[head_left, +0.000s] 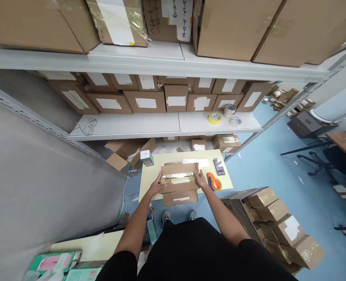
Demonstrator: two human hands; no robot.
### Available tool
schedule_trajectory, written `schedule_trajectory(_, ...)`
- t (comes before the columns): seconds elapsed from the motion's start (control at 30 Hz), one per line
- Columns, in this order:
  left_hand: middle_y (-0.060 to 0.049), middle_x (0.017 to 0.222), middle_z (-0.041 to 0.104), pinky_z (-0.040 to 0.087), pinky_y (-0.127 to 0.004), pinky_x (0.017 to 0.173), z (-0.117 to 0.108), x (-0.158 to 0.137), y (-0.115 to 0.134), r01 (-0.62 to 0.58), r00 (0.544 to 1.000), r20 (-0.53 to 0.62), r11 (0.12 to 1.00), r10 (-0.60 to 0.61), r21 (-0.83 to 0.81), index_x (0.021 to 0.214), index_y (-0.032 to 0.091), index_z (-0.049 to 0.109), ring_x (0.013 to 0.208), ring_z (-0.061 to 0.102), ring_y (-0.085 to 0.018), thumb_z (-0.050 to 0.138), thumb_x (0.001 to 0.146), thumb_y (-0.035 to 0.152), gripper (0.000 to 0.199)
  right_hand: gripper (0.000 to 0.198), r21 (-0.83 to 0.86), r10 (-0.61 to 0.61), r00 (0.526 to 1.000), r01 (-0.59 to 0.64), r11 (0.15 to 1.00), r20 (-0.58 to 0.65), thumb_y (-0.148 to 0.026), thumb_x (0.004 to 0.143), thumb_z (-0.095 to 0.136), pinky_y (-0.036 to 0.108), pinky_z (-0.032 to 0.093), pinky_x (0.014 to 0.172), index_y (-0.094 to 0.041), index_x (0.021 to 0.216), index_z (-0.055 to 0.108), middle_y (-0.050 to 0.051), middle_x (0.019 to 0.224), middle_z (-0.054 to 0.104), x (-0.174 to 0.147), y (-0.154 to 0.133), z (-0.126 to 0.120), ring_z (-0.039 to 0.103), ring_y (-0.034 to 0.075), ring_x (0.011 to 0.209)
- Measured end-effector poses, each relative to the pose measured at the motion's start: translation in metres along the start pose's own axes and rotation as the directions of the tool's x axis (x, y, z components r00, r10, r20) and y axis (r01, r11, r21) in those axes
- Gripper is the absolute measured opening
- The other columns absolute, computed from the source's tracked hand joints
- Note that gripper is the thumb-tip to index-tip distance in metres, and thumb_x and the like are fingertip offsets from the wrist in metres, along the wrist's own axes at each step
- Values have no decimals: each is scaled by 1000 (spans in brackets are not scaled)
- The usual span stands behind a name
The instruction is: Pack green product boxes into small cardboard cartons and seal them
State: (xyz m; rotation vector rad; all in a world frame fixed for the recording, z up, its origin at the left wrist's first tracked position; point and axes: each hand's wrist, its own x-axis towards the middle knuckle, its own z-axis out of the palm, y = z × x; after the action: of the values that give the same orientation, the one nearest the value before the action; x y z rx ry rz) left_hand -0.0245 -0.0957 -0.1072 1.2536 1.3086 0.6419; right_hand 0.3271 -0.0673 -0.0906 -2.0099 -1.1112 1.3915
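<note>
A brown cardboard box [179,188] with shiny tape across its top lies at the front of the pale yellow table [152,166]. One flap hangs toward me past the table edge. My left hand [156,185] grips the box's left side, thumb on top. On the opposite side, my right hand [201,179] holds the right edge, its fingers partly hidden. Just right of that hand rests an orange tape dispenser [214,182]. A white sheet of paper [195,162] lies behind the box. The small green and white box [147,158] stands at the table's left corner.
Shelving [126,125] rises ahead, filled with labelled cartons. Tape rolls [214,118] sit on its middle shelf. An open carton [126,153] is at the table's left. Stacked boxes [278,222] stand on the floor to my right; a grey wall [44,175] bounds the left.
</note>
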Motion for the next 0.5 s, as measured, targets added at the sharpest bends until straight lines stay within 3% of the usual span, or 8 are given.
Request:
schedule_trajectory(0.13,-13,167,37,47,-40,112,15,-17,-13,7,996,-93,997,-14,-80,169,28,8,137,55,-33,80,75,66,124,83,33,36,998,-34,999,-48,-64,93,46,37,46,111,-14,159,40,16,153,56,-15,5,3,59,29,136)
schedule_trajectory(0.27,-19,160,45,47,-40,111,26,-22,-13,115,961,-234,982,-148,-151,168,22,8,135,58,-30,61,89,69,107,74,-23,51,995,-54,998,-87,-65,94,39,37,52,101,-17,149,51,15,141,66,-35,2,22,66,28,124)
schedule_trajectory(0.4,-20,148,58,40,-44,115,14,-23,2,211,910,-360,977,-206,-26,155,15,45,138,55,-33,49,96,67,79,80,-41,56,995,-60,997,-83,-73,92,38,37,53,96,-14,142,56,18,137,67,-53,-20,27,68,30,119)
schedule_trajectory(0.5,-16,134,70,44,-41,110,-11,-25,20,134,915,-384,991,-125,-3,135,16,65,130,61,-31,41,99,67,67,79,-14,6,984,-9,1000,-179,-77,91,40,41,50,100,-15,134,63,19,130,71,-65,-48,16,67,33,118)
